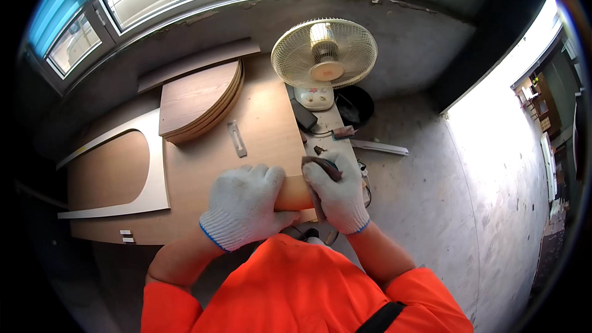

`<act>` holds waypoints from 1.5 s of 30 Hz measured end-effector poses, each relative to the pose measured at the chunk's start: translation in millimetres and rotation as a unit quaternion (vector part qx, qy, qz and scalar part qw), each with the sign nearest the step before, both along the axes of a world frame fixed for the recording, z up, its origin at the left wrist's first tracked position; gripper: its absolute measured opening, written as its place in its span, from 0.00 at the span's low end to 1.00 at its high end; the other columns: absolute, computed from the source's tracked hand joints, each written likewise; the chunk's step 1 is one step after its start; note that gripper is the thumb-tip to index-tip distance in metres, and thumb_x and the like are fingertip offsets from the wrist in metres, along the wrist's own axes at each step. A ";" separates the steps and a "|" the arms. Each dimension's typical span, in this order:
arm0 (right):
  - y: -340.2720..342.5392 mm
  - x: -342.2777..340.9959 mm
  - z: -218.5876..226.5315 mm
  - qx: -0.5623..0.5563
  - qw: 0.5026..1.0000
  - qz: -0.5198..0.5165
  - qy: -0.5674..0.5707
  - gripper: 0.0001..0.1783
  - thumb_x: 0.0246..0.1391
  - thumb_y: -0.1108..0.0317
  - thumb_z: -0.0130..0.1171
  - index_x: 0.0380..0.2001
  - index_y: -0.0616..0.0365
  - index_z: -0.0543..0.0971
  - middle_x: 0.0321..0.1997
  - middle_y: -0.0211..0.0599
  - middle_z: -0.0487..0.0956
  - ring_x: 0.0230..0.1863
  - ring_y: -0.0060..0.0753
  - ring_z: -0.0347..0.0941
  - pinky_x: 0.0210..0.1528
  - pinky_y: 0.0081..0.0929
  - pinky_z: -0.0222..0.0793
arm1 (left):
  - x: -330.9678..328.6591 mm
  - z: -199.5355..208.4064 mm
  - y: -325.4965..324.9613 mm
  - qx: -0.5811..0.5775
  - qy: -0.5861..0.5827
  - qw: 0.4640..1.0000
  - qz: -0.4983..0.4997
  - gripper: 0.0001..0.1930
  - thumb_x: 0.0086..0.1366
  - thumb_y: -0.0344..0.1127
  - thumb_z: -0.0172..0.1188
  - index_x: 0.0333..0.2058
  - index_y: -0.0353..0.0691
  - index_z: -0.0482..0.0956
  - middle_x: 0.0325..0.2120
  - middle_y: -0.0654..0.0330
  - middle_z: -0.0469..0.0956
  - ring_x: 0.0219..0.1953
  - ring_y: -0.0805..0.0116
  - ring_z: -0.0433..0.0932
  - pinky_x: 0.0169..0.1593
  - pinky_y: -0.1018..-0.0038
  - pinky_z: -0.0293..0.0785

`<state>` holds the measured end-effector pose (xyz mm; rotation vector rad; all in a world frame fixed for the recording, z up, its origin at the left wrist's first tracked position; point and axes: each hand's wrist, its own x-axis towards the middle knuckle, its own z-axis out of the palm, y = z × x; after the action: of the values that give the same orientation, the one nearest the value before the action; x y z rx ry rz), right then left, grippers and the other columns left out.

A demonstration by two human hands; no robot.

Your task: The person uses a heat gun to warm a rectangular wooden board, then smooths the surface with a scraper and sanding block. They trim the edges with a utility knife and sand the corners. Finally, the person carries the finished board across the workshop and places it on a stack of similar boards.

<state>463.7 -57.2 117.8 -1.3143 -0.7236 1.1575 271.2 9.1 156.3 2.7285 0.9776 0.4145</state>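
Observation:
My left hand (246, 200), in a white knit glove with blue trim, is closed over a tan wooden piece (294, 193) with a rounded surface. My right hand (339, 192), gloved the same way, grips a folded dark brown sheet of sandpaper (328, 167). The sandpaper lies against the right end of the wooden piece, and part of it hangs below. My fingers hide much of both things. Both hands are at the near edge of a wooden table (262, 111). A flat metal strip with a slot (237, 139) lies just beyond my left hand.
Curved wooden panels (200, 98) are stacked at the table's far side, near a long board (197, 65). A white frame with a rounded cutout (158, 172) lies left. A fan (325, 55) stands at the back, beside a black bucket (354, 108). Concrete floor (425, 209) extends right.

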 end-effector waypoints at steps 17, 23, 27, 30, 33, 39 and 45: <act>7.3 3.2 5.8 0.008 1.000 0.025 0.001 0.10 0.71 0.67 0.65 0.38 0.60 0.74 0.20 0.30 0.76 0.13 0.19 0.67 0.14 0.24 0.59 | 4.3 1.6 4.1 0.016 0.007 1.000 0.004 0.31 0.45 0.55 0.83 0.37 0.40 0.80 0.30 0.51 0.82 0.31 0.49 0.85 0.35 0.55 0.80; -34.2 4.5 -7.6 -0.006 0.998 -0.003 0.062 0.12 0.67 0.67 0.69 0.38 0.61 0.75 0.25 0.29 0.79 0.22 0.17 0.73 0.24 0.23 0.69 | 4.1 1.0 7.3 0.018 0.008 1.000 0.015 0.33 0.44 0.55 0.84 0.40 0.40 0.81 0.31 0.51 0.83 0.31 0.48 0.85 0.36 0.55 0.80; 5.1 10.0 -17.7 0.069 0.994 0.013 -0.086 0.12 0.67 0.67 0.70 0.37 0.60 0.77 0.25 0.27 0.78 0.23 0.16 0.72 0.24 0.23 0.68 | 4.4 0.0 3.7 0.029 0.015 0.999 0.016 0.34 0.41 0.55 0.86 0.42 0.39 0.83 0.32 0.51 0.83 0.31 0.47 0.85 0.37 0.55 0.80; 37.9 16.2 -7.0 0.062 0.996 0.003 -0.064 0.14 0.66 0.63 0.73 0.39 0.61 0.79 0.25 0.28 0.77 0.21 0.17 0.71 0.22 0.24 0.67 | 8.5 -2.1 8.4 0.012 0.009 1.000 0.024 0.34 0.41 0.54 0.86 0.42 0.39 0.83 0.32 0.52 0.83 0.31 0.47 0.85 0.37 0.55 0.80; 42.6 19.3 2.0 0.057 0.998 0.011 -0.029 0.15 0.65 0.62 0.73 0.42 0.61 0.80 0.25 0.27 0.77 0.20 0.16 0.72 0.21 0.24 0.68 | 5.8 0.8 9.4 0.025 0.012 0.999 0.023 0.30 0.46 0.54 0.83 0.39 0.40 0.81 0.31 0.50 0.83 0.32 0.48 0.85 0.36 0.54 0.80; -3.5 41.4 -21.7 0.021 0.995 0.057 -0.073 0.12 0.67 0.63 0.72 0.39 0.61 0.83 0.28 0.25 0.81 0.28 0.14 0.75 0.32 0.21 0.73 | 1.6 -0.6 5.9 0.002 0.017 1.000 0.024 0.39 0.40 0.58 0.86 0.46 0.39 0.84 0.36 0.51 0.85 0.37 0.46 0.85 0.43 0.54 0.80; 29.5 54.2 40.3 -0.005 0.929 0.257 -0.265 0.17 0.68 0.55 0.70 0.36 0.61 0.88 0.23 0.33 0.81 0.27 0.20 0.78 0.34 0.25 0.75 | -36.2 -26.9 -21.7 0.165 -0.189 0.954 0.163 0.52 0.43 0.51 0.89 0.64 0.37 0.75 0.50 0.50 0.83 0.51 0.46 0.84 0.65 0.47 0.75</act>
<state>517.9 -27.7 158.1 -1.5119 -1.5297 1.2122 235.0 -12.6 129.4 2.5987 1.3423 1.2078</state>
